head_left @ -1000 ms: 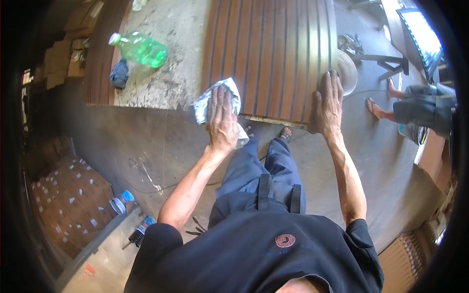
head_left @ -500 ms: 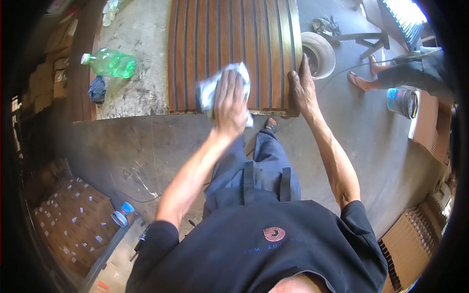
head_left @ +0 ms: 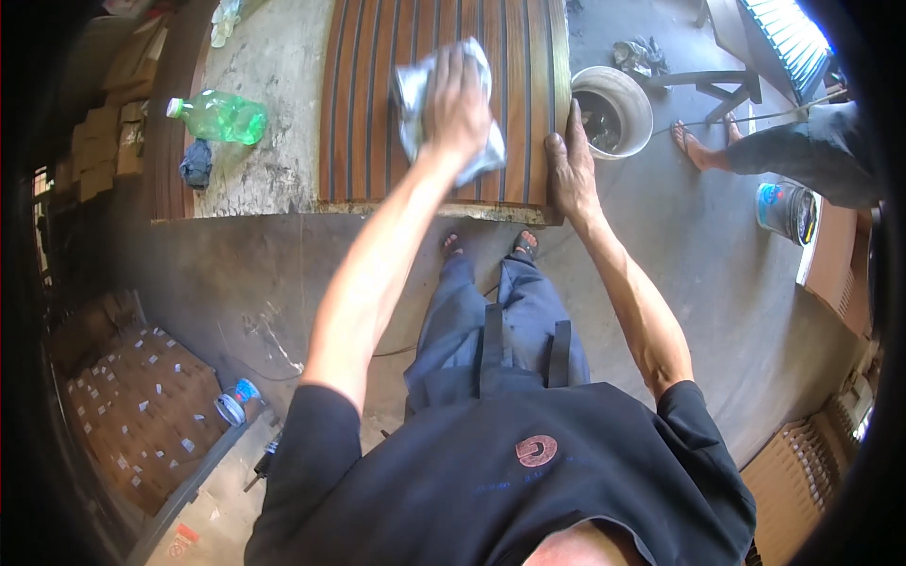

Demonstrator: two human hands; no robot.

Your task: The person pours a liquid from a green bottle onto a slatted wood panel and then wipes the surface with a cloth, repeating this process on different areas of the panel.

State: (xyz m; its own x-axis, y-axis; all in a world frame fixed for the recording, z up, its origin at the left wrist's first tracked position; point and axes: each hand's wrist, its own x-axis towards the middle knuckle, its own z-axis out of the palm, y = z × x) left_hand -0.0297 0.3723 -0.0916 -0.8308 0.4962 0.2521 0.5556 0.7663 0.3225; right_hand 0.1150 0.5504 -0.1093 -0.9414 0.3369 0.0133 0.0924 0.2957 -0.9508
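Note:
A brown slatted wood panel [head_left: 377,141] with dark grooves lies on the worktable. My left hand [head_left: 458,118] presses a crumpled silvery-white cloth [head_left: 412,94] against its slats, fingers stretched over the cloth. The cloth's underside is hidden. At the panel's right edge rests my right hand [head_left: 574,174], with the thumb against the edge and the fingers extended along the side; the fingers' undersides do not show.
On the pale tabletop [head_left: 274,170] at left are a green plastic bottle [head_left: 226,117] and a dark blue rag [head_left: 195,164]. A white bucket [head_left: 637,113] stands beyond the right edge. Another person's leg [head_left: 793,151] is at far right, near a dark bucket [head_left: 786,212].
My left hand has slid the cloth away from me along the panel and slightly right. My right hand stays at the panel's edge. The whole view has shifted a little.

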